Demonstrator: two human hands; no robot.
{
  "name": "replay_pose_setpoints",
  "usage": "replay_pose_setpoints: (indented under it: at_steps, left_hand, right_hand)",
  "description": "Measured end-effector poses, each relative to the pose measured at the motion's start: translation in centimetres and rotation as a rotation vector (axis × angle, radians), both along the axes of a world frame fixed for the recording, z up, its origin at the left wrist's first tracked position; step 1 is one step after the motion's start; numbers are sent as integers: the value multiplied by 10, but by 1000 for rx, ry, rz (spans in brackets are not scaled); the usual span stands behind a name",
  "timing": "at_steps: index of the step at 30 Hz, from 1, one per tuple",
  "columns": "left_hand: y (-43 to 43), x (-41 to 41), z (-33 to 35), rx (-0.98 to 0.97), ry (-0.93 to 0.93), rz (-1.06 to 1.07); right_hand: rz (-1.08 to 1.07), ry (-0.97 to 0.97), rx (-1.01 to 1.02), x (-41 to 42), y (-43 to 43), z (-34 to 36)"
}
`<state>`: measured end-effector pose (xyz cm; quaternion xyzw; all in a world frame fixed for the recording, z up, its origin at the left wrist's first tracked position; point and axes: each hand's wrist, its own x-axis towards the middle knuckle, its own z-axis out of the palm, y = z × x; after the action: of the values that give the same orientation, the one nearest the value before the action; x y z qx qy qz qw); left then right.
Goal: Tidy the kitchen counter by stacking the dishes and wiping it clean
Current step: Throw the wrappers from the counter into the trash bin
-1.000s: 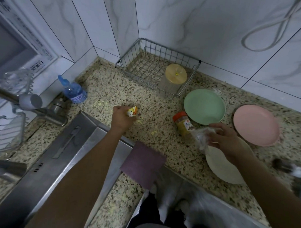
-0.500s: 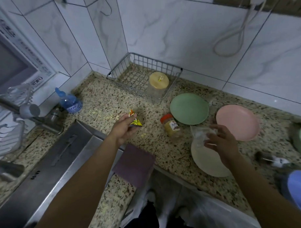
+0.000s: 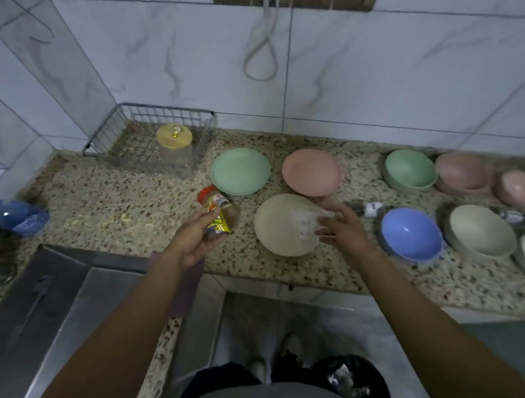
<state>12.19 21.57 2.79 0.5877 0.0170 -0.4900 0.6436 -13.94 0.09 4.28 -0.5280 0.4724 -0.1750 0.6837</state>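
My left hand pinches a small yellow-orange wrapper above the speckled counter. My right hand holds a crumpled clear plastic bag over a cream plate. A green plate and a pink plate lie behind. To the right stand a green bowl, pink bowls, a blue bowl and a cream bowl. A purple cloth hangs over the counter's front edge, partly hidden by my left arm. Yellow crumbs dot the counter.
A red-capped spice jar lies by my left hand. A wire basket in the corner holds a jar with a yellow lid. A blue bottle lies at the left. The steel sink is below left. A dark bin stands on the floor.
My left hand lifted the wrapper off the counter and carried it right toward the spice jar. The view swung right, bringing the bowls into sight. My right hand still holds the plastic bag.
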Motion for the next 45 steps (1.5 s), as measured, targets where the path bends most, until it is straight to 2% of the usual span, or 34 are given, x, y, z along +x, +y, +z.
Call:
replay_pose_setpoints:
  at_steps: [7, 15, 18, 23, 28, 36, 40, 45]
  left_hand:
    - [-6, -61, -8, -26, 125, -138]
    - [15, -131, -33, 25, 222, -344]
    - [19, -149, -43, 56, 249, -347]
    - [22, -194, -59, 85, 216, -475]
    - [23, -265, -91, 168, 235, -582]
    - [36, -370, -192, 466, 261, -691]
    - [39, -408, -254, 593, 242, -720]
    - [31, -439, -322, 635, 233, -695]
  right_hand:
    - [-205, 56, -28, -83, 54, 11]
    - [-408, 137, 76, -168, 113, -17]
    - [-465, 154, 145, -204, 128, -34]
    - [-518, 167, 243, -259, 143, -64]
    - [-591, 183, 362, -322, 162, -110]
    - [-763, 248, 625, -413, 192, -225]
    - [-777, 251, 783, -431, 202, -290]
    - [-817, 251, 912, -437, 207, -356]
